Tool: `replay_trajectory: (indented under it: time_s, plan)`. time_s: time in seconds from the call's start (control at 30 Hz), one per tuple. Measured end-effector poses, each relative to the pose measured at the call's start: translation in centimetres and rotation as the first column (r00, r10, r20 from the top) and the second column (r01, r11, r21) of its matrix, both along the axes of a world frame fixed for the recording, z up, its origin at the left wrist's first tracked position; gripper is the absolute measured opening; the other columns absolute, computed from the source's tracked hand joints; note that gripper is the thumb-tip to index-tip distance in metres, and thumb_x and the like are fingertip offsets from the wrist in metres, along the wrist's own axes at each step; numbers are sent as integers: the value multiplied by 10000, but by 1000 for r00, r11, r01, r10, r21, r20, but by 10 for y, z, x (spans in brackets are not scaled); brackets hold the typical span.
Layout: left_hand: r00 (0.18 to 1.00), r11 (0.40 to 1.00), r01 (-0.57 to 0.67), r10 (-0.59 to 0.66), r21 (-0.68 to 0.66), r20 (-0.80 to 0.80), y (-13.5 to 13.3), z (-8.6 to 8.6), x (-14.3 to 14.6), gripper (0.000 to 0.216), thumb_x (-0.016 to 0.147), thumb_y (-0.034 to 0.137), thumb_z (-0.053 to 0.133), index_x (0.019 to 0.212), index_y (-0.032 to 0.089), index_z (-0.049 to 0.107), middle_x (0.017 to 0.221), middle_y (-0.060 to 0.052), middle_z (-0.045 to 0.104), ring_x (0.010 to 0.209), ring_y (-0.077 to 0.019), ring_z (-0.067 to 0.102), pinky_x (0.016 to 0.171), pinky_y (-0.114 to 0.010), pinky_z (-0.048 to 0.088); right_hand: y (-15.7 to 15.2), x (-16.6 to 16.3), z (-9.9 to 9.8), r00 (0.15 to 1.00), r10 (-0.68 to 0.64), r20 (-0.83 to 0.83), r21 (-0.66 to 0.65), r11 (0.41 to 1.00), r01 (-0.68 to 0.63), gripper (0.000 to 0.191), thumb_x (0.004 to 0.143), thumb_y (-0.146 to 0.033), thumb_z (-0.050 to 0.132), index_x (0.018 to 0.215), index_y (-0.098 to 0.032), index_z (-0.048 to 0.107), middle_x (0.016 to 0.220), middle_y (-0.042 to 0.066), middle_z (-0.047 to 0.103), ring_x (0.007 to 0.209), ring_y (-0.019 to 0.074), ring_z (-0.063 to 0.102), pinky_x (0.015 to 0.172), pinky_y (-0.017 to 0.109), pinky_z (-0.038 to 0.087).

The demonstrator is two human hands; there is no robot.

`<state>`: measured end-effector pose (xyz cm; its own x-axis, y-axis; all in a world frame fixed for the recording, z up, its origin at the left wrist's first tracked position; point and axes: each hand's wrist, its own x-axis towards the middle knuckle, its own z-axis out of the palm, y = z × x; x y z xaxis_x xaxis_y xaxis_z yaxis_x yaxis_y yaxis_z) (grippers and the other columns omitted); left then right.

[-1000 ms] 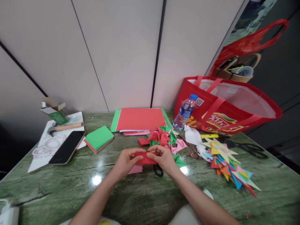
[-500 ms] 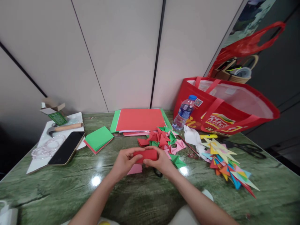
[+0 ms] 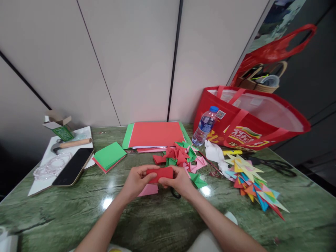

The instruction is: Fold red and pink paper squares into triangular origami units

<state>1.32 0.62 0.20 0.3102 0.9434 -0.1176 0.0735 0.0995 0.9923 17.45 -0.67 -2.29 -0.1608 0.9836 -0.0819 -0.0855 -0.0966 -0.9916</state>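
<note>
A small folded piece of red paper (image 3: 163,173) is held level between both hands above the table. My left hand (image 3: 138,179) pinches its left end, thumb on the near face. At the right end, my right hand (image 3: 179,179) grips it the same way. Below the hands lies a pink paper piece (image 3: 148,190), partly covered by my left hand. A black loop handle (image 3: 175,193) shows under my right hand. Just beyond sits a pile of red, green and pink folded paper pieces (image 3: 181,155).
A stack of coloured sheets (image 3: 157,133) lies by the wall, with a green-topped paper stack (image 3: 109,154) to its left. Farther left are a phone (image 3: 74,167) and a hammer (image 3: 73,143). On the right stand a water bottle (image 3: 205,126) and red bag (image 3: 252,119), near colourful folded paper (image 3: 256,185) and scissors (image 3: 278,166).
The view has shifted slightly. My right fingers have moved off the top edge of the red paper, and more of its face now shows. Both hands still hold it.
</note>
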Motion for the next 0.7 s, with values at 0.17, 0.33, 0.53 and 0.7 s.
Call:
replay_trajectory:
  time_s: [0.17,0.33,0.53,0.7]
  plan:
    - [999,999,-14,15,34,-44,0,-3,0,277,660,253,643,918,152,667,850,-61,703,738,-206,650,657,-279,524,-1,-2,0,1000,3,-24,-24,1000,-3,304,529,-330,728,729,-157,578,546,-47,562,435,92,508,439,216,458]
    - [999,999,-23,25,46,-46,2,-4,-2,274,650,257,656,901,147,673,817,-58,708,668,-181,650,623,-256,520,-2,0,-4,998,37,-59,-26,999,-38,337,540,-340,723,787,-159,582,615,-25,609,507,126,572,515,257,507]
    - [1000,1000,-18,18,11,-12,3,-3,-2,286,638,250,667,905,147,669,781,-50,712,647,-175,652,636,-264,525,0,1,-14,999,33,-6,33,999,-33,335,559,-319,712,816,-149,581,669,1,635,574,158,601,529,268,511]
    - [1000,1000,-19,19,0,-13,2,-4,-2,303,636,257,671,908,125,661,795,-69,707,636,-178,646,642,-291,528,0,-1,-16,998,-37,46,70,997,34,300,552,-269,713,787,-154,567,638,-14,614,538,141,583,501,253,511]
